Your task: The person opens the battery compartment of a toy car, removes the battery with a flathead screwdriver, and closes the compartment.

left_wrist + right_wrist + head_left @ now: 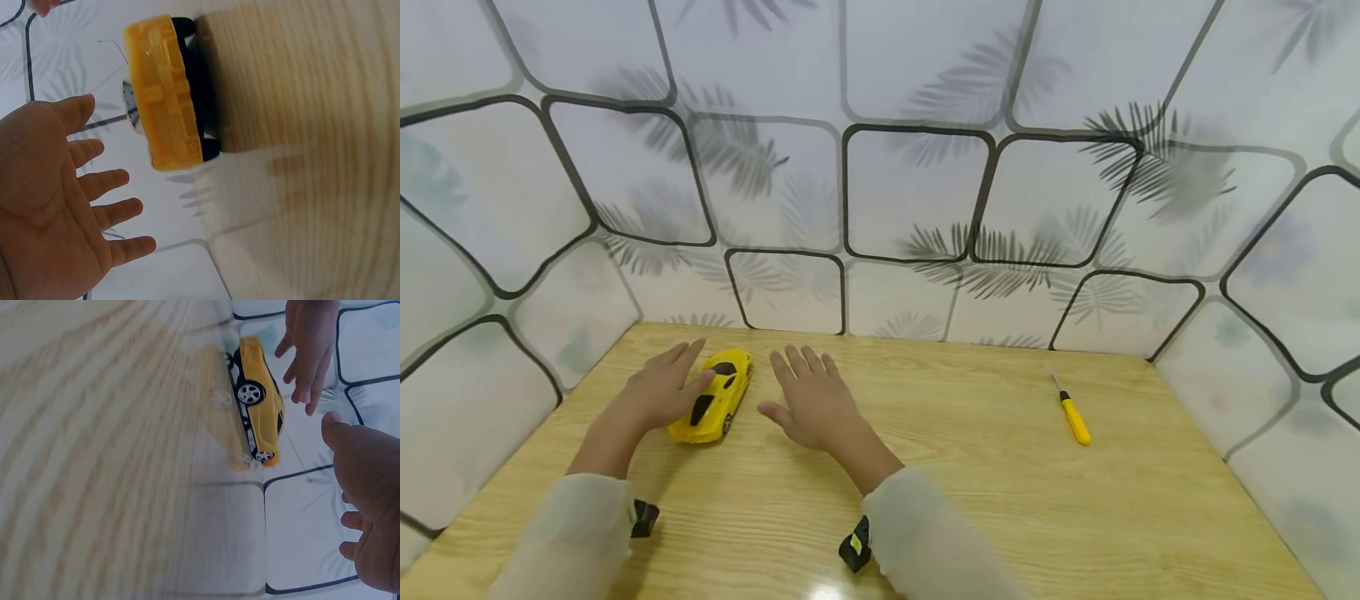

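In the head view, the left hand (658, 389) hovers just above the yellow toy car (724, 404) on the surface (962, 475); the right hand (811, 402) reaches forward beside it, empty. Left wrist: fingers spread, palm bare. Right wrist: both hands clear of the car.

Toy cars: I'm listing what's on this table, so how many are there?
1: the yellow toy car on the left side of the table, partly covered by the left hand in the head view. No other shows.
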`<state>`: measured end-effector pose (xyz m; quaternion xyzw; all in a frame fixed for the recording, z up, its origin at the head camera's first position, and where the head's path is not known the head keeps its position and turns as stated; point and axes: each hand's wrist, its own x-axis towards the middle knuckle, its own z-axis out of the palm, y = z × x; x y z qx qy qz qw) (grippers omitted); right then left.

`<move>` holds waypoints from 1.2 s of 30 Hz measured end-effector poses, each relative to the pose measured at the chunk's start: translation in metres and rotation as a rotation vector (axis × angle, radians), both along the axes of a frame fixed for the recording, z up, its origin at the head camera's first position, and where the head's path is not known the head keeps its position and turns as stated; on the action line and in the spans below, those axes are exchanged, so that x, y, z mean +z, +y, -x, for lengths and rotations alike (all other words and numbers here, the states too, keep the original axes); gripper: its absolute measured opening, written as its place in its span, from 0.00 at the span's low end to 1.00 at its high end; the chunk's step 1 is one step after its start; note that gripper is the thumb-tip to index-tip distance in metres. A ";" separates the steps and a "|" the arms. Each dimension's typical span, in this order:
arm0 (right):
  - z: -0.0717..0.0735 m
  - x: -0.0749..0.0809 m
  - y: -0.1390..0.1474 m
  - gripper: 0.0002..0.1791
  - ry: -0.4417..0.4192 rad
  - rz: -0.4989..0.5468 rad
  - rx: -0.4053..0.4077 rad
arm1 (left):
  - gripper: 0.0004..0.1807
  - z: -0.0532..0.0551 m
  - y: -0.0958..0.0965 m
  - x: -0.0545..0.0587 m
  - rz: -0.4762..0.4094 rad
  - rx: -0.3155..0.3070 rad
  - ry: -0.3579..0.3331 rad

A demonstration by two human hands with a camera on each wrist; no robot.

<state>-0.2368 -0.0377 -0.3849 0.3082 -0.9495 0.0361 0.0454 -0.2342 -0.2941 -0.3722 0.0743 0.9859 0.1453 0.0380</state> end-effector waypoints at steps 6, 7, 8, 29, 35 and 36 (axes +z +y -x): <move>-0.006 -0.002 -0.019 0.44 -0.021 0.028 0.040 | 0.41 -0.005 -0.013 -0.006 -0.109 -0.042 -0.001; -0.007 -0.002 -0.022 0.44 -0.025 0.027 0.047 | 0.41 -0.006 -0.015 -0.006 -0.133 -0.054 0.000; -0.008 -0.003 -0.025 0.44 -0.024 0.024 0.055 | 0.41 -0.008 -0.017 -0.006 -0.154 -0.066 0.003; -0.016 -0.005 -0.065 0.40 -0.018 -0.167 0.177 | 0.36 -0.014 -0.045 -0.014 -0.617 -0.133 -0.241; -0.013 -0.006 -0.070 0.40 0.014 -0.191 0.222 | 0.35 -0.014 -0.051 -0.018 -0.661 -0.140 -0.279; -0.013 -0.007 -0.071 0.40 0.021 -0.191 0.230 | 0.35 -0.014 -0.052 -0.018 -0.667 -0.142 -0.284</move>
